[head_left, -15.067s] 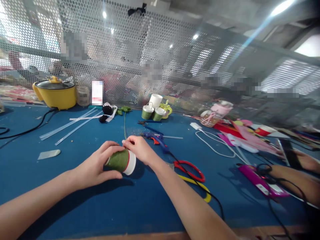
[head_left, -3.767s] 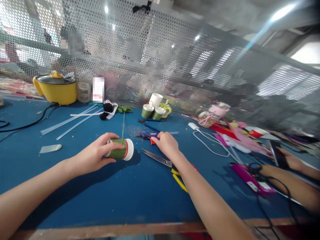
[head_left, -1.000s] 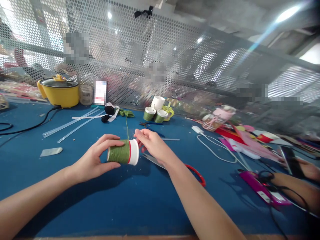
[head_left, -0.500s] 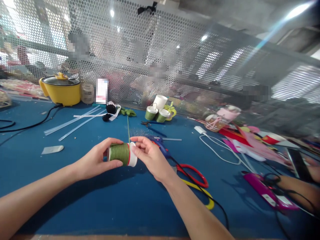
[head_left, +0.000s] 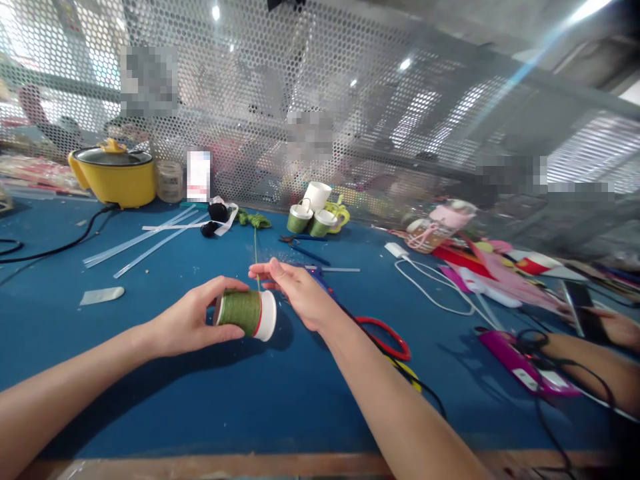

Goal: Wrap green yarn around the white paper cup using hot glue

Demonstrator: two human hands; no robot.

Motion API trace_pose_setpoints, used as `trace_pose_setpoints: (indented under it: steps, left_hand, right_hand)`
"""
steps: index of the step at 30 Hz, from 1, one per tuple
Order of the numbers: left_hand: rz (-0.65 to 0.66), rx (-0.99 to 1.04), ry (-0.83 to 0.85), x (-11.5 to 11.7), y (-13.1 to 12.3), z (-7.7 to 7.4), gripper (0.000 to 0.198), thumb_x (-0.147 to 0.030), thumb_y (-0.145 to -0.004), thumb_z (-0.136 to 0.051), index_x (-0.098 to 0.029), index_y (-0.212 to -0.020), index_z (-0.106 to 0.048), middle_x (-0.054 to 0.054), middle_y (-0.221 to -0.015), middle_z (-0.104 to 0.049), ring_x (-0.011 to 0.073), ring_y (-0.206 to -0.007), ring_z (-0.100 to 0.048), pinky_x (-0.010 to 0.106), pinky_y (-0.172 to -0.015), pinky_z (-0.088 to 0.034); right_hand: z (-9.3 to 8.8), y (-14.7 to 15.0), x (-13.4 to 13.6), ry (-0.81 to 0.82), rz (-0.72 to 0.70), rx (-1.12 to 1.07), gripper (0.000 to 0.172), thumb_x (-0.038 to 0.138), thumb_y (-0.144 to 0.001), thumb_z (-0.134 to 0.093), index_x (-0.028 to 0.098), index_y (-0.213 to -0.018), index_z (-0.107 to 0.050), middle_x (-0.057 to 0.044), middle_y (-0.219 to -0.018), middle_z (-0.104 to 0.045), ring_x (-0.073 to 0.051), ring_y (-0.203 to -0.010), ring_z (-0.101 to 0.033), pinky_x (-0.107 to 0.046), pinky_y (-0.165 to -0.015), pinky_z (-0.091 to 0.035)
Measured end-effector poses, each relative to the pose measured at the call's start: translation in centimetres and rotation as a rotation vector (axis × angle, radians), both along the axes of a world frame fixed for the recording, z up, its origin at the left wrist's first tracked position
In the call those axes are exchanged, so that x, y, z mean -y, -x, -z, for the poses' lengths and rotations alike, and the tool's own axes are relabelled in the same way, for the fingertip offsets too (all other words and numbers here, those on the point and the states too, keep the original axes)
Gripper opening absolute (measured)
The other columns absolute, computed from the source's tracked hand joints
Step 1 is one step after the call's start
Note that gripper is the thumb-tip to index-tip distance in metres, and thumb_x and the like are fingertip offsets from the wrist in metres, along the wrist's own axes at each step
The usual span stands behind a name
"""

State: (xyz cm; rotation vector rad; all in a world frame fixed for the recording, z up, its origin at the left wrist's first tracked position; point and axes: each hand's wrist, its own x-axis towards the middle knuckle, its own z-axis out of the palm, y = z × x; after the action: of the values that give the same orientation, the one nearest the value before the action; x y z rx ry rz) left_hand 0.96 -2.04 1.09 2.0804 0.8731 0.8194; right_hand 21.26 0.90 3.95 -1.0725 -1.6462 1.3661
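Green string (head_left: 240, 312) wound thick round a white cup (head_left: 267, 317), with a red band near the rim. Cup on its side, low over the blue desk (head_left: 150, 393), in the middle and close to the front edge. Hard to say if touching the desk or not.

Left hand (head_left: 187, 327) wrapped round the string end of the cup, fingers curled over the top, holding it firm. Open rim turned to the right.

Right hand (head_left: 300, 293) just beside the rim, fingers long and close together, tips at one thin line of string going up from the cup. Cannot tell if pinched tight or only touching. Thin line running away across the desk to a small green bundle (head_left: 255, 219) near the mesh wall (head_left: 350, 133).

Behind the right hand, a blue glue gun (head_left: 320, 277), partly hidden. By the right arm, scissors (head_left: 385, 337) with a red loop, and a black wire (head_left: 425, 397) over them.

Far left, a yellow pot (head_left: 114, 177) with a lid, a jar (head_left: 169, 181) next to it. Clear glue sticks (head_left: 145, 243) flat on the desk, well apart from the cup. At the back, more small cups (head_left: 310, 222) together. To the right, a white cable (head_left: 430, 287), a pink thing (head_left: 520, 363), and another person's hand (head_left: 617, 327) at the edge.
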Motion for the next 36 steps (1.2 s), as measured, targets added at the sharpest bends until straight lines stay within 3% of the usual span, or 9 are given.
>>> trace_pose_setpoints:
  steps: [8,12,14,16,19,22,26,30,36]
  left_hand:
    - [0.094,-0.168,-0.178,0.4,0.1,-0.1,0.062,-0.025,-0.079,-0.061,-0.025,-0.133,-0.031,0.010,-0.122,-0.049,0.0254,-0.113,-0.049,0.041,-0.093,-0.044]
    - [0.094,-0.217,-0.193,0.6,-0.1,-0.3,0.060,-0.025,-0.075,-0.064,-0.023,-0.129,-0.038,0.011,-0.122,-0.049,0.0270,-0.113,-0.049,0.041,-0.093,-0.044]
    - [0.084,-0.211,-0.200,0.6,-0.2,-0.5,0.055,-0.025,-0.073,-0.065,-0.021,-0.123,-0.043,0.010,-0.119,-0.052,0.0257,-0.108,-0.053,0.039,-0.091,-0.046]
    - [0.074,-0.207,-0.212,0.5,-0.2,-0.6,0.051,-0.025,-0.073,-0.065,-0.020,-0.119,-0.045,0.009,-0.115,-0.054,0.0244,-0.104,-0.055,0.037,-0.090,-0.047]
    - [0.039,-0.199,-0.242,0.4,0.0,-0.4,0.050,-0.026,-0.073,-0.065,-0.020,-0.119,-0.045,0.009,-0.115,-0.054,0.0238,-0.103,-0.056,0.035,-0.089,-0.047]
    - [0.003,-0.184,-0.277,0.2,0.1,0.1,0.050,-0.026,-0.074,-0.064,-0.021,-0.120,-0.044,0.010,-0.117,-0.051,0.0241,-0.103,-0.055,0.036,-0.088,-0.047]
    - [-0.006,-0.179,-0.312,0.1,0.1,0.5,0.048,-0.023,-0.076,-0.061,-0.022,-0.121,-0.043,0.010,-0.118,-0.049,0.0238,-0.103,-0.054,0.037,-0.088,-0.047]
    - [0.001,-0.202,-0.324,-0.1,0.3,0.4,0.047,-0.021,-0.079,-0.059,-0.023,-0.122,-0.041,0.010,-0.121,-0.047,0.0241,-0.109,-0.051,0.038,-0.092,-0.045]
    - [0.000,-0.200,-0.333,-0.4,0.4,0.4,0.045,-0.015,-0.081,-0.054,-0.024,-0.123,-0.039,0.010,-0.125,-0.043,0.0232,-0.114,-0.047,0.038,-0.095,-0.043]
  right_hand:
    - [-0.7,1.3,-1.5,0.039,-0.062,-0.025,0.042,0.052,-0.085,-0.046,0.017,-0.084,-0.068,-0.007,-0.092,-0.068,-0.015,-0.092,-0.060,-0.029,-0.081,-0.045]
    - [-1.0,2.1,-2.1,0.038,-0.125,0.088,0.041,0.046,-0.089,-0.040,0.014,-0.086,-0.066,-0.008,-0.087,-0.068,-0.013,-0.081,-0.062,-0.026,-0.072,-0.048]
    - [-1.6,1.5,-2.6,-0.013,-0.038,0.227,0.037,0.042,-0.091,-0.039,0.014,-0.092,-0.063,-0.007,-0.084,-0.068,-0.012,-0.070,-0.062,-0.024,-0.063,-0.048]
    - [-2.2,0.0,-3.1,-0.096,0.145,0.424,0.034,0.039,-0.092,-0.036,0.015,-0.096,-0.060,-0.008,-0.083,-0.067,-0.011,-0.062,-0.061,-0.023,-0.053,-0.047]
    - [-2.7,-3.5,-3.6,-0.189,0.380,0.681,0.030,0.034,-0.091,-0.035,0.015,-0.089,-0.059,-0.009,-0.085,-0.066,-0.013,-0.059,-0.060,-0.023,-0.050,-0.043]
    - [-1.9,-6.5,-3.7,-0.195,0.450,0.872,0.021,0.029,-0.082,-0.051,0.015,-0.067,-0.058,-0.009,-0.069,-0.063,-0.018,-0.061,-0.059,-0.027,-0.053,-0.039]
    - [0.2,-7.7,-3.8,-0.143,0.389,1.060,0.023,0.020,-0.068,-0.061,0.018,-0.047,-0.051,-0.010,-0.059,-0.062,-0.023,-0.063,-0.059,-0.029,-0.053,-0.033]
    - [1.1,-7.6,-4.0,-0.118,0.367,1.123,0.016,0.017,-0.068,-0.057,0.018,-0.052,-0.055,-0.015,-0.072,-0.067,-0.024,-0.070,-0.061,-0.029,-0.055,-0.033]
    - [1.5,-8.4,-3.7,-0.064,0.388,1.111,0.001,0.015,-0.063,-0.061,0.015,-0.064,-0.061,-0.012,-0.073,-0.067,-0.022,-0.067,-0.061,-0.026,-0.053,-0.034]
